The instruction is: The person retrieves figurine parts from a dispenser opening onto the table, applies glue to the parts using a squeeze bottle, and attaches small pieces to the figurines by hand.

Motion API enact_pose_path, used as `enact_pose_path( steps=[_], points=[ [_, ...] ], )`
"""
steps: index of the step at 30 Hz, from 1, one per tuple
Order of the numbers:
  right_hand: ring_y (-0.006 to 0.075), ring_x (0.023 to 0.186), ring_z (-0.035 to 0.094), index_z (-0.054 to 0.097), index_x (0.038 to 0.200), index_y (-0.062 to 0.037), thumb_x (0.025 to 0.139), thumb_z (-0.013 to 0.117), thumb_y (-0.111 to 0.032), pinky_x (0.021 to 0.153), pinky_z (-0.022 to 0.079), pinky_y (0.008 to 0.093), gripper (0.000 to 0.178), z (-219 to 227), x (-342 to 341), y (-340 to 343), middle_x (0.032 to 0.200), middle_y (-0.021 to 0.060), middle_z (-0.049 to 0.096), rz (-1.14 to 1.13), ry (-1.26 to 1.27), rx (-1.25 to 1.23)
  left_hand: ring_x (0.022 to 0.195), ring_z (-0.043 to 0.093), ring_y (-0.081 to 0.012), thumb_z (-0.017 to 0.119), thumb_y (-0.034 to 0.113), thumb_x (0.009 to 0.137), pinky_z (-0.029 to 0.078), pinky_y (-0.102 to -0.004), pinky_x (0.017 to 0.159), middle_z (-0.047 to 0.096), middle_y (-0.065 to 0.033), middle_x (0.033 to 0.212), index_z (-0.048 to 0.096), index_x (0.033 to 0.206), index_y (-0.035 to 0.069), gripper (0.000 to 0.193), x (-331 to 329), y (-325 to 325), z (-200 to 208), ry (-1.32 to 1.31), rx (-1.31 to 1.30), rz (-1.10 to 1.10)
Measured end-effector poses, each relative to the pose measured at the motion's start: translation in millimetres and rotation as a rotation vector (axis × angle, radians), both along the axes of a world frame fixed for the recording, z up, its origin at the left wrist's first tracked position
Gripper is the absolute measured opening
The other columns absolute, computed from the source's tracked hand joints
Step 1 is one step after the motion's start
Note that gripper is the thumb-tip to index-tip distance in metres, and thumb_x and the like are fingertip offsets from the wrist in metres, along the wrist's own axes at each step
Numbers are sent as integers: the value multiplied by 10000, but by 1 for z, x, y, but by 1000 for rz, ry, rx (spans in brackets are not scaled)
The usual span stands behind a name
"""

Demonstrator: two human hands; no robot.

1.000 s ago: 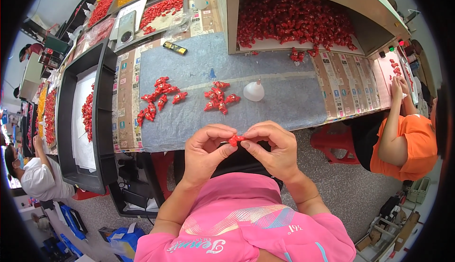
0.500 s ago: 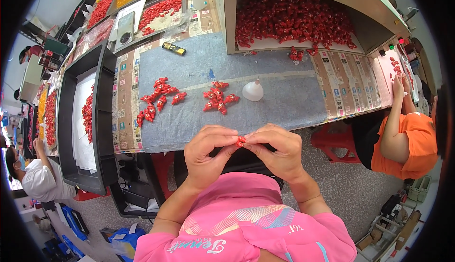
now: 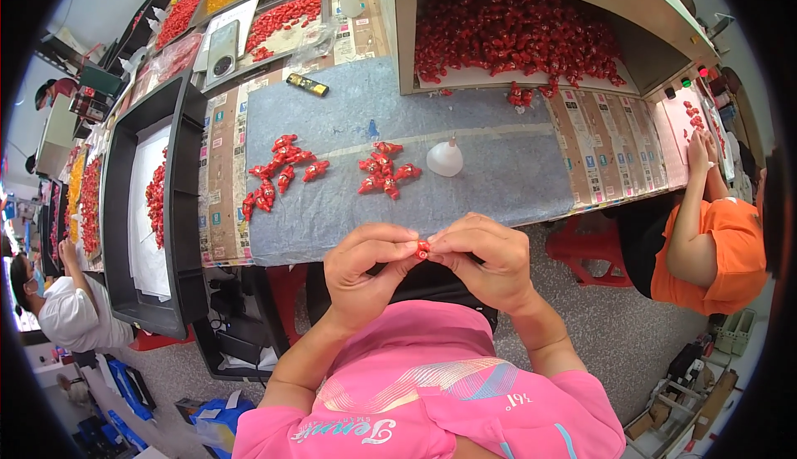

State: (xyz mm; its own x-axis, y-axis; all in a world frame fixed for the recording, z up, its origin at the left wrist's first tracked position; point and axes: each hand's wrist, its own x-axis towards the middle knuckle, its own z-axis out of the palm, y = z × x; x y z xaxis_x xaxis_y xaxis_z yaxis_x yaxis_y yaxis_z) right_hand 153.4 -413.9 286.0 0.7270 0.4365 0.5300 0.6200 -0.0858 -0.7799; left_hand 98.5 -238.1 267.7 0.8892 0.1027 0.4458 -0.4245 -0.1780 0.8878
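Between the fingertips of both hands is a small red plastic figure (image 3: 422, 250), held just in front of the table's near edge. My left hand (image 3: 369, 270) pinches it from the left, and my right hand (image 3: 484, 258) pinches its other side. Fingers and thumbs hide most of the piece. Beyond them on the blue mat (image 3: 332, 218) lie two loose groups of similar red figures, a left group (image 3: 278, 168) and a middle group (image 3: 387, 170). A white squeeze bottle with a thin tip (image 3: 445, 158) stands right of the middle group.
A large open box (image 3: 400, 36) heaped with red figures stands at the back right. At left is a black tray (image 3: 184, 210) with white paper and red pieces. A black-and-yellow object (image 3: 307, 85) and a phone (image 3: 222, 51) lie farther back. Co-workers sit on both sides.
Both hands stay pinched on the red figure, with only a slight shift of the fingers. The whole view has shifted a little; nothing on the mat has visibly moved.
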Motion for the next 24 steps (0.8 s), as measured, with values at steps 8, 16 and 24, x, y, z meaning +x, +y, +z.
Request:
enact_pose_path(
  steps=[8,16,24],
  points=[
    [154,714,637,690,957,-19,788,730,-48,617,505,258,177,-2,-1,-4,866,90,676,56,270,9,902,630,-166,725,-113,721,533,-255,771,629,-103,993,682,895,28,227,-4,4,-3,113,-264,-76],
    [182,717,640,696,915,-22,786,727,-62,615,505,273,139,-1,-2,3,835,88,680,44,195,-17,923,624,-177,710,-118,737,530,-284,813,612,-125,1031,675,907,-3,209,-6,11,-13,213,-529,-207],
    [218,688,624,679,869,-13,729,746,-21,605,493,300,156,4,1,9,804,89,670,69,50,-8,895,635,-193,746,-106,692,532,-292,785,662,-127,948,692,833,8,190,-5,17,-10,180,-505,-209]
  ],
)
